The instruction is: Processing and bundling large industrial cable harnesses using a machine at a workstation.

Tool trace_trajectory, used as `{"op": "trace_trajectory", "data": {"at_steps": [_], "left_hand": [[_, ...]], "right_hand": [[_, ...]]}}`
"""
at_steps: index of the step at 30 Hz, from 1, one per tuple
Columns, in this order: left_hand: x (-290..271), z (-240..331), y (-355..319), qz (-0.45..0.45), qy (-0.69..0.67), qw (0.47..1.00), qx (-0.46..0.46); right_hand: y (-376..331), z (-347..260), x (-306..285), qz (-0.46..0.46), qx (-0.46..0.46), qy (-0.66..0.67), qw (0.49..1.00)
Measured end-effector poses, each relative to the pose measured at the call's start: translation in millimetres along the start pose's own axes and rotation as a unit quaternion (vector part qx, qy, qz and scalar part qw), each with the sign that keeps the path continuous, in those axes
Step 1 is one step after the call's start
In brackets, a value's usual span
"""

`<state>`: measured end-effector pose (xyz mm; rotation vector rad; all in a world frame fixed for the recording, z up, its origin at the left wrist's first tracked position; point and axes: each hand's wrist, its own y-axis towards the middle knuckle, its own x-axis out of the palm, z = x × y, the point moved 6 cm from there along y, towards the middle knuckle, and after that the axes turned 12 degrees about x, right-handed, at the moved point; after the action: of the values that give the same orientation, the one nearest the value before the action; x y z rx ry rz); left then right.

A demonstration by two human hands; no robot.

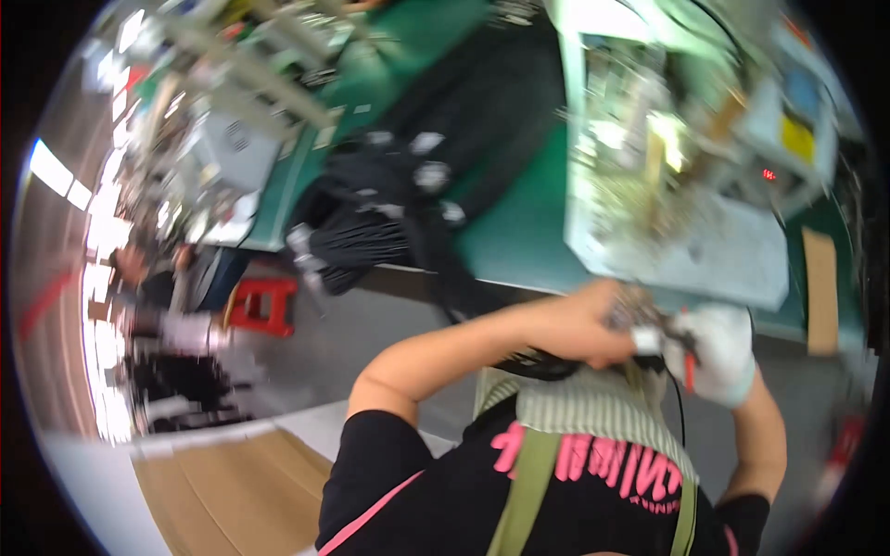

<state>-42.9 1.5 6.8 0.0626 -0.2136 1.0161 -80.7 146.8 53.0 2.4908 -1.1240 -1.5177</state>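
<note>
My bare left hand (593, 324) is in front of my waist, its fingers closed round a blurred cluster of silvery-grey pieces (633, 310). Beside its fingertips shows a small white piece (646, 341). A coil of black cable (538, 364) hangs just under this hand and forearm. My right hand (721, 354), in a white glove, is closed on a red-handled hand tool (689, 371) that looks like pliers or cutters. The tool's dark head is close to the left hand's fingers; motion blur hides whether they touch.
Bundled black cables (399, 204) with white bits lie over the green table (514, 241), some hanging off its edge. On the right stands a machine (779, 139) with a pale base plate (714, 250). A red stool (264, 306) and a person (158, 283) are at left; cardboard (236, 491) is lower left.
</note>
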Motion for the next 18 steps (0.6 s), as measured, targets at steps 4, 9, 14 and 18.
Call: {"op": "trace_trajectory", "data": {"at_steps": [4,9,14,18], "left_hand": [[19,25,-19,0.065,0.284,0.899,0.326],[44,31,-27,-0.041,0.456,0.811,0.363],[38,38,-25,-0.040,0.438,0.789,0.428],[36,46,-20,-0.019,0.399,0.792,0.462]], "right_hand": [[-17,15,26,-0.178,0.352,0.336,0.855],[-56,32,53,-0.266,0.490,0.549,0.623],[-41,5,50,-0.237,0.435,0.606,0.622],[-39,12,37,-0.061,0.364,0.425,0.826]]}}
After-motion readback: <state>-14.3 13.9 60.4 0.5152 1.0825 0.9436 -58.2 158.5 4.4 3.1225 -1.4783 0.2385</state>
